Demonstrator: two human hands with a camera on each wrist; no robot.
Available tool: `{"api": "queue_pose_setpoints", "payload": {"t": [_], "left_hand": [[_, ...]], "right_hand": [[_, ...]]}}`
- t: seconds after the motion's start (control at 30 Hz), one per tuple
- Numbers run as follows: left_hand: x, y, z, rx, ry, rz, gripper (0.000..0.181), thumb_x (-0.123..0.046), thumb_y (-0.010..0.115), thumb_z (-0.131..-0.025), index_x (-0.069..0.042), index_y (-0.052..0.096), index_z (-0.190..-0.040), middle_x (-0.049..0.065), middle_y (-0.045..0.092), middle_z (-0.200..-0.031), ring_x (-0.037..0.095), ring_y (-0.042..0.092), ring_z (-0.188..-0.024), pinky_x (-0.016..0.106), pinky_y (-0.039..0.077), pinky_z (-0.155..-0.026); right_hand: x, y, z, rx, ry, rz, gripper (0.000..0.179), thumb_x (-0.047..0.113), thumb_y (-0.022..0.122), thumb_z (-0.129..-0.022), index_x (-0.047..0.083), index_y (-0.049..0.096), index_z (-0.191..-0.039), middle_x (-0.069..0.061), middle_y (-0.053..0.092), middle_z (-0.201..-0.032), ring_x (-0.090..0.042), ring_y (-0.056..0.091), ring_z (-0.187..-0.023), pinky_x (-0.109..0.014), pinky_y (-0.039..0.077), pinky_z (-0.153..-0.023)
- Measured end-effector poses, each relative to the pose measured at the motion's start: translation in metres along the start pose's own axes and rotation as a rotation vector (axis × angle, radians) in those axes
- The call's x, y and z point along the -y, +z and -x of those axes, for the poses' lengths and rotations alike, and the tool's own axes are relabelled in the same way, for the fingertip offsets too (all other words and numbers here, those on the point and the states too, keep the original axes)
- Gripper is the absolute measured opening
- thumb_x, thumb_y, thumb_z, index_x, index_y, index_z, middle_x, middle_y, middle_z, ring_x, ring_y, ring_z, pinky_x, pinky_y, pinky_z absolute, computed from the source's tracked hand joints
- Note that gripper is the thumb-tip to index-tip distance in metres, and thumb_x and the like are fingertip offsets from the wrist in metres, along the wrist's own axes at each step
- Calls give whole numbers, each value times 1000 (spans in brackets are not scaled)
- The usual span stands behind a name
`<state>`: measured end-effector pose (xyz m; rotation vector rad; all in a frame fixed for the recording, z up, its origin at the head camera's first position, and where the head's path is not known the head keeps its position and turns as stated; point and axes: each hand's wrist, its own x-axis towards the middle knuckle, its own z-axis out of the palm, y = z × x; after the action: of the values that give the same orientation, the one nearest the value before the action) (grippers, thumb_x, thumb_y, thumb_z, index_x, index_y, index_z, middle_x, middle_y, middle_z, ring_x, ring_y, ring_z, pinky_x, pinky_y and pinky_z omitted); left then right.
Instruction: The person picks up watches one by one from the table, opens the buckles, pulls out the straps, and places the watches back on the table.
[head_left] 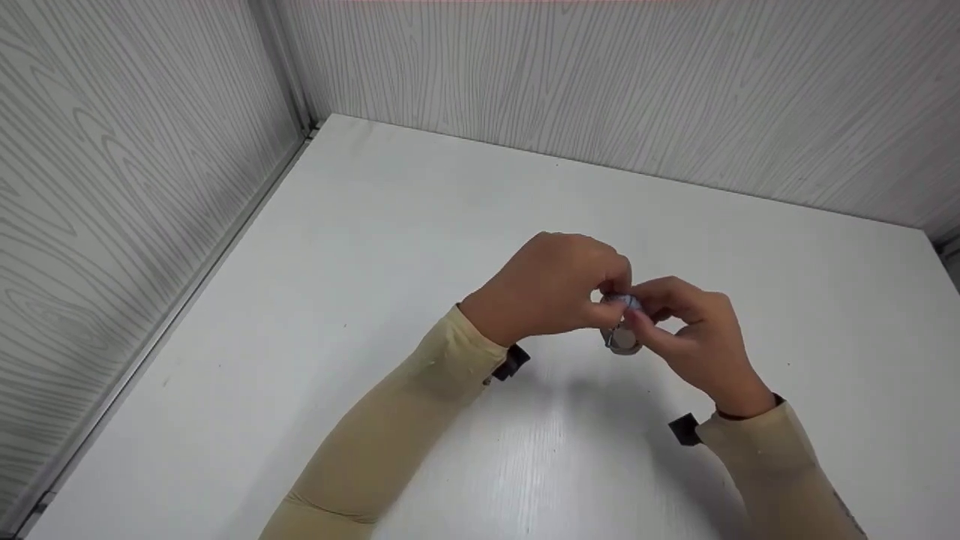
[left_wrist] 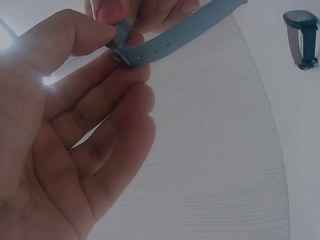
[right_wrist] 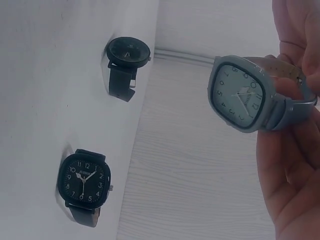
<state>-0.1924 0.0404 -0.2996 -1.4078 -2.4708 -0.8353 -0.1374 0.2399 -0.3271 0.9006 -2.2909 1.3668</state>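
Both hands hold a light blue-grey wristwatch [head_left: 622,340] just above the white table. Thumb and fingers of my left hand [head_left: 553,289] pinch the strap. My right hand [head_left: 697,334] pinches it from the other side. In the left wrist view the strap [left_wrist: 185,34] with its row of holes runs past the left fingertips, beside a small metal part that may be the buckle. The rounded-square dial [right_wrist: 238,95] faces the right wrist camera, and the strap curves back between the fingers. How far the strap is fastened is hidden by the fingers.
A black square-faced watch [right_wrist: 84,181] and a black round-faced watch [right_wrist: 128,53] lie on a white surface in the right wrist view. Wood-grain panels [head_left: 525,75] stand along the back and left of the white table [head_left: 420,195].
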Motion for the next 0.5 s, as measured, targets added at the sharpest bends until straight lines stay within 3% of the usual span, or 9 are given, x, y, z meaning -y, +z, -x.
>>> {"api": "queue_pose_setpoints", "payload": {"t": [0.23, 0.5], "left_hand": [[0, -1, -4, -13, -85, 270, 6, -22, 63, -81, -22, 68, -82, -16, 61, -76, -2, 53, -76, 17, 44, -70], [-3, 7, -7, -151, -47, 469, 5, -18, 63, -81, -18, 67, -79, -13, 61, -74, -2, 54, -73, 18, 46, -70]], "right_hand": [[-1, -1, 2, -69, -26, -272, 18, -22, 57, -79, -15, 61, -95, -21, 66, -74, -20, 62, -64, -22, 52, -62], [-2, -1, 2, -148, -85, -359, 17, -21, 57, -80, -19, 59, -96, -20, 67, -76, -21, 64, -64, -24, 53, -61]]}}
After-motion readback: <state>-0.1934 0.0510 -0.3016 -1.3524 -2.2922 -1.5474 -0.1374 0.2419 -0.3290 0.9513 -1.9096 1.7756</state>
